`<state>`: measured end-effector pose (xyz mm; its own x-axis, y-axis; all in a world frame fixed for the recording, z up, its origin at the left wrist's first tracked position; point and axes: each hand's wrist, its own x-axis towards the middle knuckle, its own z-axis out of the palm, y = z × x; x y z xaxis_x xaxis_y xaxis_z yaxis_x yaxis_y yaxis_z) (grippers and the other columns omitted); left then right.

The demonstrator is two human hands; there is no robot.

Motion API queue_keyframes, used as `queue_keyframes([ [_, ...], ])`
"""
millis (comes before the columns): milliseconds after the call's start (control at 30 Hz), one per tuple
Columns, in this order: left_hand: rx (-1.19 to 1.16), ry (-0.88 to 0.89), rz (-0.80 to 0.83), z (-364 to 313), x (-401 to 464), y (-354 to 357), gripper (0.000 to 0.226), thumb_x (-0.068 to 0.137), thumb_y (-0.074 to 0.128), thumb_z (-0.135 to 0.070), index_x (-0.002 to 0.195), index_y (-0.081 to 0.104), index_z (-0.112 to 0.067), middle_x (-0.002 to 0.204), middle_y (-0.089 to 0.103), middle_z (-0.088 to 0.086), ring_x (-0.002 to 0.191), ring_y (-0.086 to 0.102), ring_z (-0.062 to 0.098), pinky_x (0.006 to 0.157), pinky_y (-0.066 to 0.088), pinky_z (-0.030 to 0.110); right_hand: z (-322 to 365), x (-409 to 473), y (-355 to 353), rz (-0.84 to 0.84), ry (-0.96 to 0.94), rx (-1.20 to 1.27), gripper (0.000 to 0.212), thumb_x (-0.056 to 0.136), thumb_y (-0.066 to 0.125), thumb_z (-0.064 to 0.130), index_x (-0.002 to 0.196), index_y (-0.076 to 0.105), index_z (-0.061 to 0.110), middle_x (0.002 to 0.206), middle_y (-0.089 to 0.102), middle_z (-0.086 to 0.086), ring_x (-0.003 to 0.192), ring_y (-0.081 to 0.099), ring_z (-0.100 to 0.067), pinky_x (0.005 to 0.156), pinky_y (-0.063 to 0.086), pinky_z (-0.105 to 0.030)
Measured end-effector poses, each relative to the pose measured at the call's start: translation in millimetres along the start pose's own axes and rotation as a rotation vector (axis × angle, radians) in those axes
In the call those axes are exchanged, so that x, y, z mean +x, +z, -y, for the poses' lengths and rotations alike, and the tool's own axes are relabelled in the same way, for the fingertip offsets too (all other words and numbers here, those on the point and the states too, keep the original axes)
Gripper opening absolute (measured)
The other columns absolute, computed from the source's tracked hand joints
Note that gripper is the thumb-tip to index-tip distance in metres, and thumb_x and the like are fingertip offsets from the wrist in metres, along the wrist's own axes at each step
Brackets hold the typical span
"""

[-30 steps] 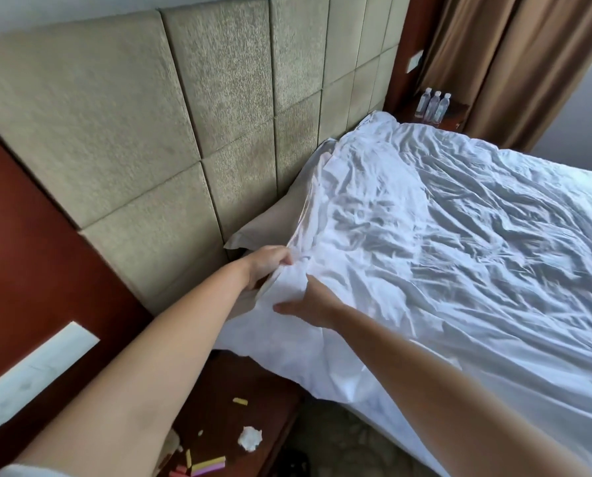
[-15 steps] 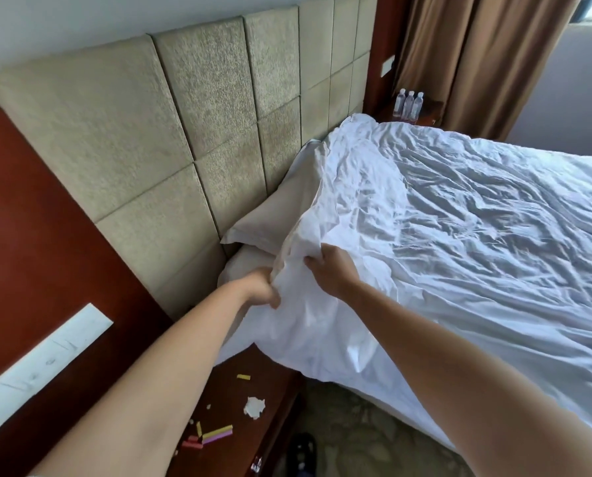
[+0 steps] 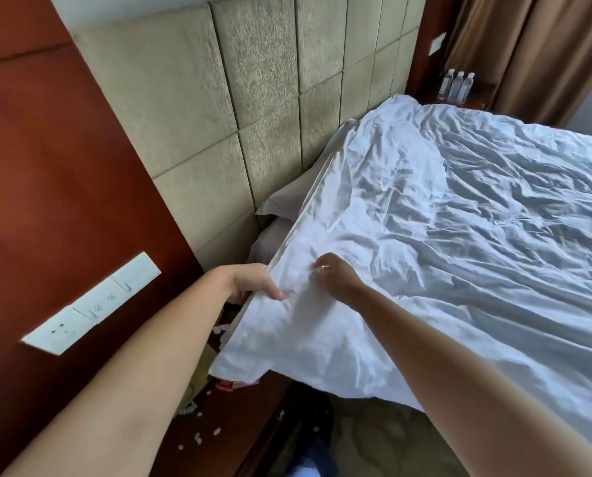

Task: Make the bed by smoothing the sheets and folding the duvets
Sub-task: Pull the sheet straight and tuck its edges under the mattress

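A crumpled white duvet (image 3: 442, 235) covers the bed, its near corner hanging over the bedside table. My left hand (image 3: 253, 282) grips the duvet's top edge at that corner, thumb on top of the cloth. My right hand (image 3: 334, 275) pinches the fabric just to the right, fingers curled into the cloth. Two pillows (image 3: 281, 204) lie half hidden under the duvet, against the padded headboard (image 3: 253, 98).
A dark wooden bedside table (image 3: 225, 418) below the corner holds paper scraps and coloured bits. A white switch panel (image 3: 91, 304) sits on the red-brown wall panel at left. Three water bottles (image 3: 456, 85) stand on the far nightstand by brown curtains (image 3: 528, 53).
Both hands have pulled the duvet corner toward me and away from the headboard, so its top edge now runs straight and taut and the corner drapes over the bedside table.
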<state>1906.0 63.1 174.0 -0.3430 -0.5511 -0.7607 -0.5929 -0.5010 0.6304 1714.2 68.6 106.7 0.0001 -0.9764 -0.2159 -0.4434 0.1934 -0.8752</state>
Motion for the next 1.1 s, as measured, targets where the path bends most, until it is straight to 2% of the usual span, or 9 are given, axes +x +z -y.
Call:
queue_keyframes([
  [133, -0.051, 0.066, -0.141, 16, -2, 22, 0.036, 0.084, 0.07, -0.01, 0.119, 0.062, -0.006, 0.104, 0.07, 0.012, 0.09, 0.069, 0.025, 0.076, 0.056, 0.034, -15, -27, 0, 0.038, -0.035, -0.246, 0.028, 0.095, 0.046, 0.015, 0.121, 0.054, 0.016, 0.111, 0.061, -0.006, 0.099, 0.059, -0.025, 0.086, 0.045, -0.031],
  [300, -0.06, 0.128, -0.224, 21, -1, 30, 0.039, 0.088, 0.068, -0.02, 0.124, 0.058, -0.007, 0.111, 0.068, 0.01, 0.09, 0.068, 0.02, 0.072, 0.055, 0.03, -6, -63, 4, 0.236, -0.045, -0.556, 0.074, 0.084, 0.06, 0.012, 0.148, 0.025, 0.016, 0.148, 0.034, -0.007, 0.132, 0.037, -0.026, 0.105, 0.036, -0.031],
  [400, -0.026, 0.135, -0.196, 21, -1, 27, 0.042, 0.089, 0.067, -0.027, 0.125, 0.058, -0.005, 0.11, 0.069, 0.009, 0.097, 0.067, 0.022, 0.086, 0.054, 0.036, 5, -84, 18, 0.403, 0.109, -0.593, 0.112, 0.074, 0.078, 0.026, 0.152, -0.002, 0.02, 0.152, 0.017, -0.007, 0.139, 0.022, -0.029, 0.11, 0.031, -0.04],
  [533, -0.013, 0.15, -0.185, 30, -9, 24, 0.034, 0.095, 0.058, -0.025, 0.121, 0.058, -0.002, 0.106, 0.067, 0.009, 0.088, 0.065, 0.02, 0.065, 0.051, 0.024, 23, -104, 53, 0.395, 0.146, -0.566, 0.135, 0.067, 0.082, 0.047, 0.149, -0.021, 0.022, 0.158, -0.002, -0.003, 0.145, 0.006, -0.028, 0.116, 0.021, -0.046],
  [600, -0.038, 0.158, -0.203, 40, -16, 16, 0.034, 0.096, 0.057, -0.025, 0.121, 0.056, -0.002, 0.111, 0.066, 0.013, 0.09, 0.065, 0.024, 0.064, 0.051, 0.025, 32, -115, 69, 0.361, 0.094, -0.564, 0.139, 0.064, 0.083, 0.05, 0.148, -0.024, 0.022, 0.159, -0.01, 0.0, 0.147, -0.001, -0.027, 0.117, 0.018, -0.047],
  [767, -0.006, 0.132, -0.238, 54, -39, 2, 0.036, 0.1, 0.045, -0.034, 0.112, 0.058, -0.002, 0.071, 0.062, 0.009, 0.056, 0.056, 0.02, 0.045, 0.041, 0.022, 46, -141, 102, 0.243, 0.0, -0.615, 0.141, 0.061, 0.081, 0.057, 0.148, -0.026, 0.022, 0.158, -0.014, -0.001, 0.147, -0.006, -0.026, 0.118, 0.016, -0.046],
  [900, 0.018, 0.152, -0.256, 56, -52, 4, 0.043, 0.101, 0.039, -0.041, 0.108, 0.056, -0.002, 0.061, 0.052, 0.004, 0.046, 0.046, 0.014, 0.042, 0.033, 0.021, 54, -157, 119, 0.041, -0.023, -0.624, 0.141, 0.061, 0.079, 0.059, 0.148, -0.026, 0.024, 0.158, -0.014, -0.001, 0.147, -0.005, -0.024, 0.119, 0.013, -0.042],
  [1033, -0.085, 0.235, -0.224, 58, -55, 3, 0.065, 0.094, 0.046, -0.055, 0.125, 0.054, 0.001, 0.105, 0.069, 0.011, 0.092, 0.067, 0.025, 0.079, 0.056, 0.035, 59, -171, 133, -0.083, -0.063, -0.624, 0.13, 0.068, 0.077, 0.048, 0.149, -0.021, 0.025, 0.158, -0.006, -0.001, 0.146, 0.003, -0.022, 0.118, 0.016, -0.037],
  [1100, -0.129, 0.281, -0.21, 59, -56, 8, 0.066, 0.091, 0.05, -0.056, 0.12, 0.057, 0.002, 0.095, 0.071, 0.013, 0.083, 0.069, 0.024, 0.078, 0.057, 0.037, 62, -175, 137, -0.134, -0.084, -0.581, 0.11, 0.077, 0.07, 0.024, 0.152, -0.011, 0.024, 0.155, 0.012, -0.004, 0.14, 0.022, -0.026, 0.112, 0.029, -0.035],
])
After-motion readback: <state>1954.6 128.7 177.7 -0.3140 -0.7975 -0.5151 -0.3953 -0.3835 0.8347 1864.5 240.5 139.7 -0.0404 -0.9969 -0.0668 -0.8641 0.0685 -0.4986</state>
